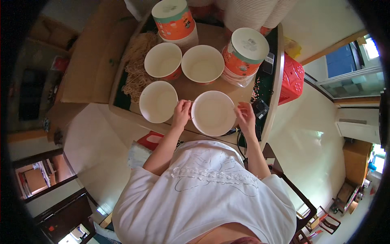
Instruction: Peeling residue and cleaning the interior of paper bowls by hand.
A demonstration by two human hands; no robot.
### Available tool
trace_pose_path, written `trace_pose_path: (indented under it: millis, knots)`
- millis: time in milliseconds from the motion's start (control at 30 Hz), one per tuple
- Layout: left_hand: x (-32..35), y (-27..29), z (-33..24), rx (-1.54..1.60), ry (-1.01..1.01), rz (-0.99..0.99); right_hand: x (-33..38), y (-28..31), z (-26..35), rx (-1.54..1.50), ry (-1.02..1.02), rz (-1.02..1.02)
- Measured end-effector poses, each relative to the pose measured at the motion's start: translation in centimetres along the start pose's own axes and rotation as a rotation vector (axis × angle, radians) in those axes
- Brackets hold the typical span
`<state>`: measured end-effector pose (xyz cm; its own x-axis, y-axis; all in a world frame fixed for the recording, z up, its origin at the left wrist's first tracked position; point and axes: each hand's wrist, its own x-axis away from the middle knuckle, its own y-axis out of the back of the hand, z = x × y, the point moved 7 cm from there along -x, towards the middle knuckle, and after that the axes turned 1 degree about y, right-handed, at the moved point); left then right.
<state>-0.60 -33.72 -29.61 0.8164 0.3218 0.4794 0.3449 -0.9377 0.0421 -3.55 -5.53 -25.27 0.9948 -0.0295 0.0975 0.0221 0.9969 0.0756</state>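
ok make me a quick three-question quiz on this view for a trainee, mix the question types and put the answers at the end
1. Count: how many open, round paper tubs with white insides face up, including the one between the left hand and the right hand?
2. Pick one: on which side of the dark-green-topped table does the heap of tan, stringy strands lie? A) left B) right
3. True or false: the right hand is buried in the tan strands.

Key
1. Four.
2. A, left.
3. False: it is at the right side of the nearest right-hand tub.
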Motion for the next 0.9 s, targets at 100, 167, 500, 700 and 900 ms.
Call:
trace_pose_path:
  millis: [100, 167, 500, 700, 900]
  knots:
    - [-1.9, 1.3, 2.2, -0.139, -0.195, -0.032, -0.2, -1.5, 2.6, 0.356, 0.145, 0.081]
    - [-2.0, 0.3, 1.3, -0.195, -0.139, 0.008, -1.0, -1.2, 1.9, 0.394, 0.106, 0.083]
    - [7.2, -6.2, -19.7, 0.327, -0.089, 0.638, -1.4, 4.9, 17.0, 0.077, 0.132, 0.122]
    - [8.2, -10.7, -32.8, 0.218, -0.626, 0.69, -6.3, 7.5, 28.4, -0.046, 0.645, -0.105]
    - [0.0, -14.8, -34.6, 0.089, -0.828, 0.599, -15.3, 8.8, 24.2, -0.159, 0.734, -0.218]
